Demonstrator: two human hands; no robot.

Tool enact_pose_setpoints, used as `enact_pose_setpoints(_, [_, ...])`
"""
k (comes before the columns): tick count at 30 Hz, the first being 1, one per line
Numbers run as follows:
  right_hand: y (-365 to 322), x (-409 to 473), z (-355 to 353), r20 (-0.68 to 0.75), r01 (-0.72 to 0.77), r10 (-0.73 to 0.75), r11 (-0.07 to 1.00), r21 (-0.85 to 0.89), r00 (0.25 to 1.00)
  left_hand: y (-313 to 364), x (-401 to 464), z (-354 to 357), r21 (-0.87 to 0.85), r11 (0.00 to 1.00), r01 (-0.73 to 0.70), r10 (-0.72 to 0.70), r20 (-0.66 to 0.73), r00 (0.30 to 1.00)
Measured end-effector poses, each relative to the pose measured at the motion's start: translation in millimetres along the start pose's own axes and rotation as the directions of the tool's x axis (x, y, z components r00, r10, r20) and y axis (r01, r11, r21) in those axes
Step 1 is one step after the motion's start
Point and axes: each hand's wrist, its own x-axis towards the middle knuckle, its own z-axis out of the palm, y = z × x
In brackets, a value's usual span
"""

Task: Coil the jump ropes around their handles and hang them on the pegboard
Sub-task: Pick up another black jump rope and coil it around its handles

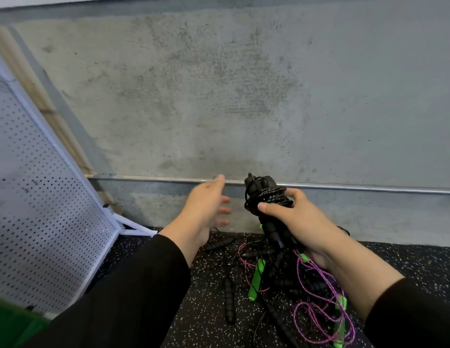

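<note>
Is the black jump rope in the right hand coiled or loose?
Coiled: the black jump rope is looped around its handles, gripped by the right hand.

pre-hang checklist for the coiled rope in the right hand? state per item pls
1. Grip: right hand is wrapped around the coiled black rope and its handles. ok.
2. Coil tidy: the rope is wound around the handles with no long tail seen hanging. ok, though the far side is hidden.
3. Left hand free: open, holding nothing. ok.
4. Pegboard in reach: it leans at the left, beyond the left hand. cannot tell.
5. Free hook on the pegboard: no hook can be made out. cannot tell.
6. Floor pile: the purple rope, green handles and loose black handles lie tangled and uncoiled. not ok.
</note>
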Motion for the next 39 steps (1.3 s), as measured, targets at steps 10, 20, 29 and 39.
enact_pose_setpoints(10, [20,28,79,0.161,-0.081,0.057,0.986,0.148,0.985,-22,14,-47,-0.012,0.999,0.053,-0.052,0.107,0.993])
enact_pose_setpoints(20, [41,52,158,0.158,-0.146,0.124,0.979,0.140,0.980,-34,39,-127,-0.055,0.996,0.075,-0.073,0.043,0.996])
enact_pose_setpoints(29, [66,68,211,0.218,-0.091,0.073,0.993,0.074,0.973,-50,56,-181,-0.076,0.993,0.091,-0.083,0.110,0.990])
enact_pose_setpoints(39, [147,80,265,0.194,-0.310,0.304,0.951,0.004,0.933,-119,92,-212,0.248,0.939,0.240,-0.270,0.097,0.958])
